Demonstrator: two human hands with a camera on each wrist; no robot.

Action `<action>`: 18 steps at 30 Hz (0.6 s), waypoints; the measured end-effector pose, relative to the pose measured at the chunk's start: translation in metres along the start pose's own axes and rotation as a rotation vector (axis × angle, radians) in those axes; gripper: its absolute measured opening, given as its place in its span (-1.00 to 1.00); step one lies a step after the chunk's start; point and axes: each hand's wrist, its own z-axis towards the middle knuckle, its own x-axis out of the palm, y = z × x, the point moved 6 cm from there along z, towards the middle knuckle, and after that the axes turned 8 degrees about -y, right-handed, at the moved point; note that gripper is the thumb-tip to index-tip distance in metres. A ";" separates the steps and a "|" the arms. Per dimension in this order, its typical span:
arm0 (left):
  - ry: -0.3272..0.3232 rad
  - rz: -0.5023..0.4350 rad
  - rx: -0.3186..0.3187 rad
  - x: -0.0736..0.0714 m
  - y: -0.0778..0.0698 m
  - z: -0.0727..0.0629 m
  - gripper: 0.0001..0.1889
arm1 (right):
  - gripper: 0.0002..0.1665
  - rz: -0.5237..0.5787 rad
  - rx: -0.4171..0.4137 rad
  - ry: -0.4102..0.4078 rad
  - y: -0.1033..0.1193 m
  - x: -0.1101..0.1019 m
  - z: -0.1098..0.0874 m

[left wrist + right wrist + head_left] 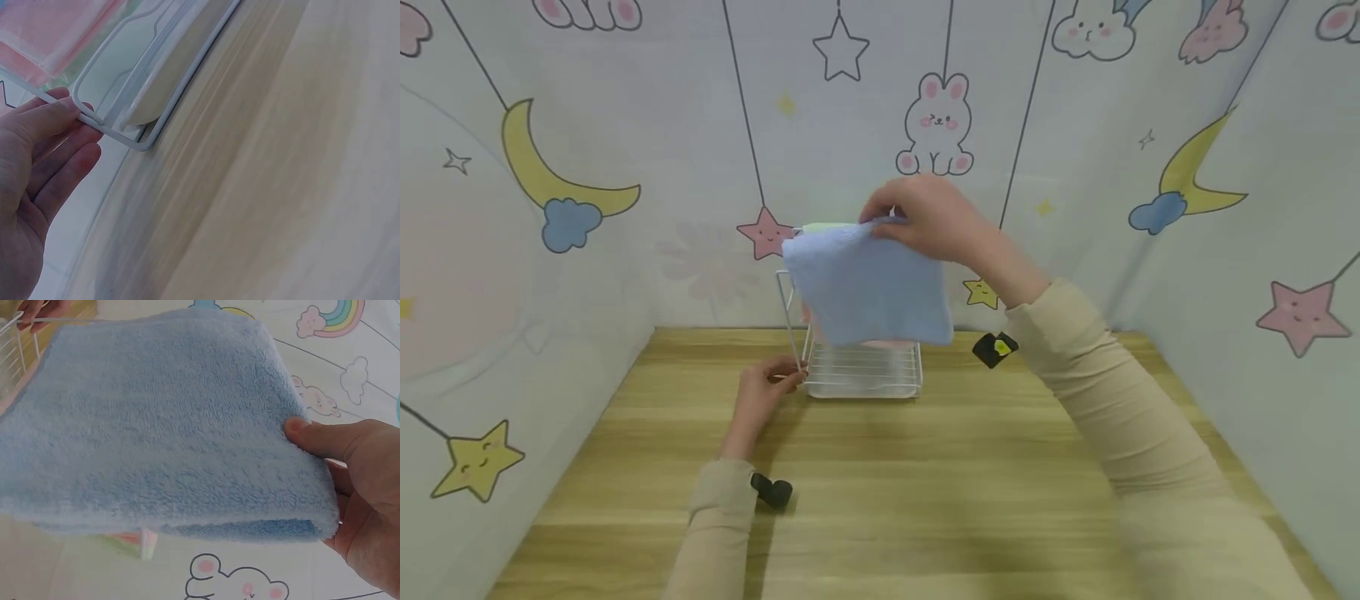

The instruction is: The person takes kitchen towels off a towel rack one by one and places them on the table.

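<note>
On the far part of the counter (940, 483) stands a white wire rack (865, 379), and of the person's two hands, the left hand (767, 383) pinches its frame at the left side. The right hand (928, 218) grips a folded blue cloth (872, 287) by its upper edge, holding it up in front of the rack's upper part. Behind it I see a pink cloth (56, 37) and a pale green cloth (823, 227); whether the blue one touches the rack, I can't tell.

Green cloth (827, 226) mostly hidden behind blue towel (872, 287) — white rack (193, 75) cut off by left wrist view's edge
</note>
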 end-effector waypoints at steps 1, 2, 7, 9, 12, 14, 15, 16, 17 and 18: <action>-0.001 -0.004 0.002 0.000 0.000 -0.001 -0.81 | -0.80 -0.001 -0.008 0.025 0.000 -0.001 0.000; 0.001 -0.006 -0.006 0.000 -0.002 -0.001 -0.80 | -0.79 -0.002 -0.016 0.045 0.001 -0.003 0.000; 0.017 0.022 0.005 -0.004 -0.029 -0.009 -0.80 | -0.78 0.017 -0.023 0.069 0.001 -0.021 -0.002; 0.018 0.039 0.020 -0.004 -0.033 -0.010 -0.80 | -0.78 0.019 -0.028 0.041 0.000 -0.032 -0.002; 0.007 0.038 0.022 -0.002 -0.017 -0.006 -0.80 | -0.78 0.003 -0.031 -0.022 0.000 -0.053 -0.002; -0.001 0.040 0.016 -0.001 -0.007 -0.004 -0.80 | -0.78 -0.012 -0.024 -0.067 0.000 -0.069 -0.003; -0.005 0.039 0.009 0.000 -0.002 -0.002 -0.80 | -0.78 -0.015 -0.013 -0.087 0.000 -0.077 -0.003; -0.008 0.038 0.004 0.000 0.000 -0.002 -0.80 | -0.77 -0.021 0.003 -0.105 0.000 -0.085 -0.004; -0.010 0.039 -0.001 0.000 0.001 -0.002 -0.81 | -0.77 -0.027 0.022 -0.121 -0.001 -0.093 -0.005; -0.010 0.043 -0.002 -0.001 0.001 -0.001 -0.80 | -0.76 -0.039 0.038 -0.138 -0.002 -0.101 -0.007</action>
